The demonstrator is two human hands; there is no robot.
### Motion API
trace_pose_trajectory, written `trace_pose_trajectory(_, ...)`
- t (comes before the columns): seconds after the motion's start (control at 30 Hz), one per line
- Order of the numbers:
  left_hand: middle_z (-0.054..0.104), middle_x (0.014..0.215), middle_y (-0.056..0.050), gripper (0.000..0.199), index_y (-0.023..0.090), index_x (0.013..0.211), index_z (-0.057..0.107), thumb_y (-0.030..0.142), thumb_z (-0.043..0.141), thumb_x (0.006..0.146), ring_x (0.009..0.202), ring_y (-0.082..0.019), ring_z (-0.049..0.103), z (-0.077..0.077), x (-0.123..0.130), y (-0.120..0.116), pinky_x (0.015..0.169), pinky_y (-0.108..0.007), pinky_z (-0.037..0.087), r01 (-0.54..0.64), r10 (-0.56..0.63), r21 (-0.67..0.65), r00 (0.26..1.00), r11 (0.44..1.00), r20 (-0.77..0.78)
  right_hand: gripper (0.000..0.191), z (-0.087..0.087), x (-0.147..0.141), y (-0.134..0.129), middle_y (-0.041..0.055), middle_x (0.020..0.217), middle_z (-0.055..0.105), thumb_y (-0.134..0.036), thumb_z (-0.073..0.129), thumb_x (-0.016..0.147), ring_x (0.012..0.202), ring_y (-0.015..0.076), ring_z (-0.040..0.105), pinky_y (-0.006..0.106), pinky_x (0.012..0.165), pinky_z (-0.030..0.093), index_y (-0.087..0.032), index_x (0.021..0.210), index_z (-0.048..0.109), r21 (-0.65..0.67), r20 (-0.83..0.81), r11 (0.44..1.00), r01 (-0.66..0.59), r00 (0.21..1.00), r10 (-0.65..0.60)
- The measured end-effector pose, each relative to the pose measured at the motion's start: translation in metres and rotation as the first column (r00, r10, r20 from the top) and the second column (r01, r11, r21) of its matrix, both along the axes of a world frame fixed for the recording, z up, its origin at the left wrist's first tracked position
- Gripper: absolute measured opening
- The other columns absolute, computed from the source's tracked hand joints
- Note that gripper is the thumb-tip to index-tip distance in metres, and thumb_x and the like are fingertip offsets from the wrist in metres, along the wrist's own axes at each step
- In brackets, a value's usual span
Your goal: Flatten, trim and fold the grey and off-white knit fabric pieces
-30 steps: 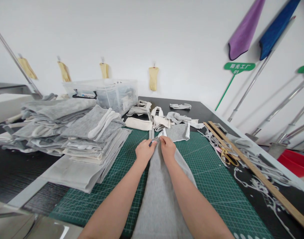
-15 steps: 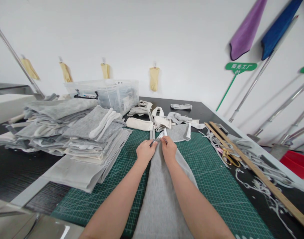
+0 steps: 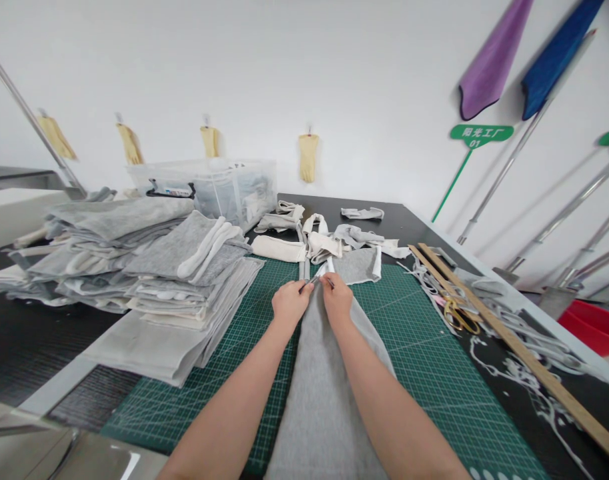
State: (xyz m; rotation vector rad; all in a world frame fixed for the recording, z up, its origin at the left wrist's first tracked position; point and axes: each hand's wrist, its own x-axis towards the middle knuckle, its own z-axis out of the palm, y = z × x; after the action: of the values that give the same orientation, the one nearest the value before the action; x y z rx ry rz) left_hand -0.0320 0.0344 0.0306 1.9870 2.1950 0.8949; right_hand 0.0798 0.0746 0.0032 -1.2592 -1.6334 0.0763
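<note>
At the far left of the frame, a metal pole (image 3: 32, 117) slants down past a white wall (image 3: 264, 73). Below it, tall piles (image 3: 159, 267) of folded gray and cream fabric sit on a black table (image 3: 54, 343), with white strips (image 3: 204, 250) laid on top. Behind the piles stands a clear tub (image 3: 234, 193) with fabric inside. Four yellow gloves (image 3: 308, 159) hang in a row on the wall, from the upper left to the upper middle.

A green gridded mat (image 3: 424, 373) covers the middle of the table. Just left of center is the left hand (image 3: 290, 301), its thumb and fingers clamped on the far, narrow end of a gray cloth (image 3: 324, 407). A thin dark item at its fingertips is too small to make out. The gray cloth lies over the mat, widening from the center down to the bottom edge. Close by on the right, the right hand (image 3: 338, 298) pinches the same end, fingertips together. Scraps (image 3: 325, 247) of gray and cream fabric lie just beyond both hands.

Right of center, gold-handled scissors (image 3: 452, 321) rest beside a long wooden ruler (image 3: 517, 347), which runs diagonally to the lower right, with pale cords (image 3: 539, 343) alongside. At the upper right are a green sign (image 3: 479, 133), a purple towel (image 3: 492, 67) and a blue towel (image 3: 557, 60). A red container (image 3: 594, 327) shows at the right edge.
</note>
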Motion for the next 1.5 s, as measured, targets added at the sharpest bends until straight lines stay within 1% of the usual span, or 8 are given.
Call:
trace_pose_trajectory(0.27,0.058,0.083,-0.002,0.039,0.026,0.086,0.058,0.048,0.027,0.076,0.076,-0.014,0.050,0.0040,-0.0008,-0.0015,0.059,-0.024,0.032,0.004,-0.006,-0.039,0.999,0.999,-0.035,0.015,-0.0001,0.0007,0.0001,-0.0012,0.067,0.055,-0.028,0.042,0.077,0.062,0.0116,0.050,0.021,0.057,0.032,-0.018,0.076,0.053,0.006,0.004,1.000,-0.010,1.000,0.010)
trace_pose_trajectory(0.57,0.059,0.079,-0.002,0.039,0.026,0.082,0.058,0.047,0.026,0.076,0.072,-0.015,0.051,0.0081,0.0002,-0.0012,0.056,-0.024,0.032,0.005,-0.007,-0.033,0.998,0.999,-0.062,0.014,-0.0008,0.0013,0.0001,-0.0015,0.068,0.055,-0.028,0.042,0.077,0.061,0.0117,0.050,0.021,0.057,0.032,-0.018,0.076,0.052,0.016,0.004,1.000,-0.005,1.000,0.005)
trace_pose_trajectory(0.8,0.058,0.077,-0.001,0.041,0.025,0.078,0.059,0.048,0.025,0.076,0.071,-0.015,0.051,0.0073,-0.0012,-0.0006,0.054,-0.025,0.031,0.016,-0.018,-0.030,0.996,0.999,-0.083,0.012,0.0003,0.0014,0.0000,-0.0018,0.068,0.055,-0.026,0.043,0.076,0.061,0.0116,0.050,0.020,0.057,0.032,-0.018,0.075,0.052,0.010,-0.005,1.000,-0.006,1.000,0.006)
trace_pose_trajectory(1.1,0.059,0.076,0.000,0.037,0.026,0.077,0.059,0.046,0.027,0.076,0.068,-0.015,0.051,0.0093,-0.0010,-0.0004,0.052,-0.025,0.027,0.022,-0.025,-0.047,0.997,0.999,-0.070,0.011,0.0009,-0.0001,0.0000,-0.0018,0.068,0.055,-0.025,0.045,0.076,0.062,0.0110,0.050,0.019,0.058,0.032,-0.017,0.075,0.052,0.011,-0.013,1.000,-0.006,1.000,0.006)
trace_pose_trajectory(1.2,0.059,0.076,0.000,0.035,0.026,0.076,0.059,0.045,0.029,0.075,0.069,-0.015,0.051,0.0090,-0.0006,-0.0003,0.051,-0.025,0.026,0.025,-0.027,-0.047,0.998,0.999,-0.054,0.011,0.0009,-0.0002,-0.0001,-0.0019,0.067,0.054,-0.025,0.045,0.076,0.062,0.0111,0.049,0.019,0.058,0.031,-0.017,0.075,0.052,0.004,-0.011,1.000,-0.005,1.000,0.005)
trace_pose_trajectory(1.33,0.059,0.077,0.000,0.035,0.023,0.076,0.057,0.045,0.029,0.076,0.070,-0.015,0.051,0.0076,-0.0020,0.0002,0.053,-0.025,0.027,-0.003,0.004,0.010,1.000,1.000,-0.011,0.012,0.0015,0.0001,0.0000,-0.0024,0.068,0.054,-0.026,0.044,0.076,0.061,0.0105,0.049,0.019,0.057,0.031,-0.017,0.076,0.052,-0.004,-0.014,1.000,-0.012,1.000,0.012)
trace_pose_trajectory(1.43,0.058,0.078,0.000,0.036,0.023,0.080,0.056,0.045,0.028,0.076,0.071,-0.014,0.050,0.0068,-0.0045,0.0003,0.056,-0.024,0.029,-0.034,0.031,0.049,0.998,0.998,0.063,0.013,0.0011,0.0002,0.0003,-0.0023,0.068,0.054,-0.026,0.044,0.076,0.062,0.0107,0.049,0.020,0.058,0.031,-0.017,0.075,0.052,-0.011,-0.025,1.000,-0.016,1.000,0.016)
trace_pose_trajectory(1.5,0.058,0.080,0.000,0.036,0.024,0.082,0.055,0.046,0.028,0.076,0.072,-0.014,0.050,0.0069,-0.0062,0.0000,0.057,-0.024,0.030,-0.050,0.044,0.046,0.992,0.998,0.121,0.014,0.0000,0.0004,0.0007,-0.0020,0.070,0.055,-0.027,0.044,0.076,0.064,0.0108,0.049,0.019,0.060,0.032,-0.017,0.077,0.053,-0.019,-0.034,1.000,-0.023,0.999,0.022)
